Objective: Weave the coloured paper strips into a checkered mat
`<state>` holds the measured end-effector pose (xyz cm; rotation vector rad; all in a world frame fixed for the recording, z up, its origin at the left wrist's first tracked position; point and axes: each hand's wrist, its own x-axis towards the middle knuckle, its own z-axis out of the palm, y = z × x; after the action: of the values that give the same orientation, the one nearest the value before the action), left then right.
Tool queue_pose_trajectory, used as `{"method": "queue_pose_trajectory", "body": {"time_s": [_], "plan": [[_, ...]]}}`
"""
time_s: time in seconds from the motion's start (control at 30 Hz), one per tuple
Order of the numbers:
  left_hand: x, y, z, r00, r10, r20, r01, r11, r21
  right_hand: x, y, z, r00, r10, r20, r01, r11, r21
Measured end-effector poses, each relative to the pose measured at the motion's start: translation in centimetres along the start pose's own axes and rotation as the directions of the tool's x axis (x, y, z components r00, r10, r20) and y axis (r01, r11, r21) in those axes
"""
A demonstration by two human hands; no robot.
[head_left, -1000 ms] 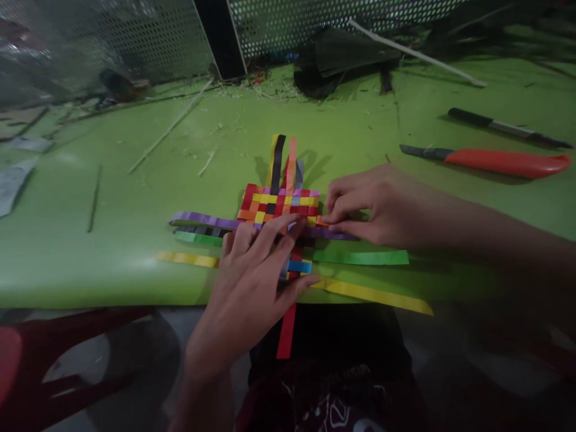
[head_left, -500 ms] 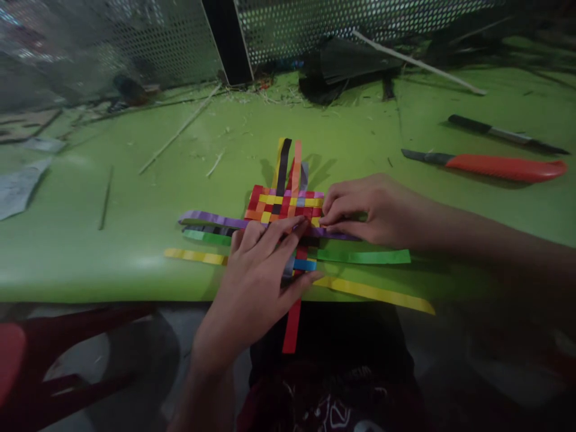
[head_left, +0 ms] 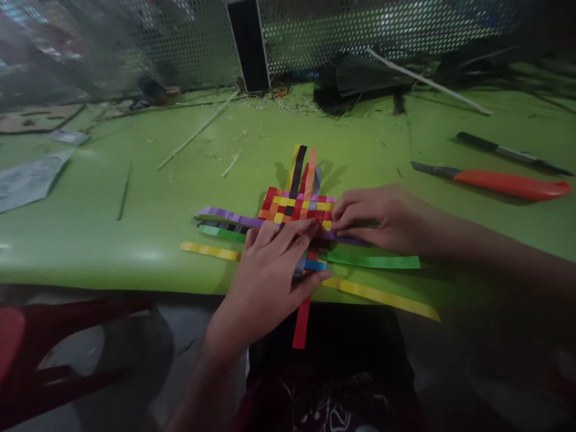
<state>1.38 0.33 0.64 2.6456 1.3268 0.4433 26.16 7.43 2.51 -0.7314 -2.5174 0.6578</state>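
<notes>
A small woven mat [head_left: 283, 203] of colourful flat strips lies near the front edge of the green table. My left hand [head_left: 270, 270] rests across its lower part, palm down with fingers stretched out, hiding some of the weave. At the mat's right edge my right hand [head_left: 382, 216] is closed in a pinch, its fingertips on the strip ends there. Loose ends stick out all round: a purple strip [head_left: 229, 215] at left, a green strip [head_left: 373, 260] and a yellow strip [head_left: 387, 296] at right, a red strip [head_left: 301, 327] hanging over the front edge.
To the right lie a red-handled cutter [head_left: 504, 181] and a dark-handled knife [head_left: 513, 152]. A phone [head_left: 252, 51] leans on the perforated metal screen behind. Thin sticks, shavings and a paper piece [head_left: 33, 183] are scattered about. A red chair [head_left: 54, 354] stands at lower left.
The whole scene has shifted a little to the right in view as the camera turned. Both hands keep about the same place on the mat, with only slight finger movement at most.
</notes>
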Motion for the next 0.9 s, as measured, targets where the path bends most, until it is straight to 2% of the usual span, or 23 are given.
{"method": "queue_pose_trajectory", "body": {"time_s": [0.17,0.27,0.47,0.63,0.9], "plan": [[0.0,-0.1,0.0,1.000,0.004,-0.014,-0.004,1.000,-0.003,0.1,0.0,-0.1,0.999,-0.034,0.002,0.034,0.999,-0.029],[0.0,-0.1,0.1,1.000,0.003,-0.026,-0.003,1.000,-0.005,-0.2,0.0,0.2,0.998,-0.043,-0.045,0.040,0.998,-0.058],[0.0,-0.2,0.3,0.999,0.014,-0.032,-0.014,1.000,-0.007,-0.4,-0.2,1.2,0.989,0.064,-0.135,-0.067,0.998,-0.019],[0.0,-0.2,0.3,0.999,0.013,-0.050,-0.013,1.000,0.008,-0.2,-0.2,1.6,0.958,0.154,-0.243,-0.167,0.985,-0.033],[0.1,0.2,0.1,0.999,-0.009,-0.035,0.010,1.000,0.028,0.1,-0.8,1.8,0.975,0.062,-0.215,-0.067,0.998,-0.015]]}}
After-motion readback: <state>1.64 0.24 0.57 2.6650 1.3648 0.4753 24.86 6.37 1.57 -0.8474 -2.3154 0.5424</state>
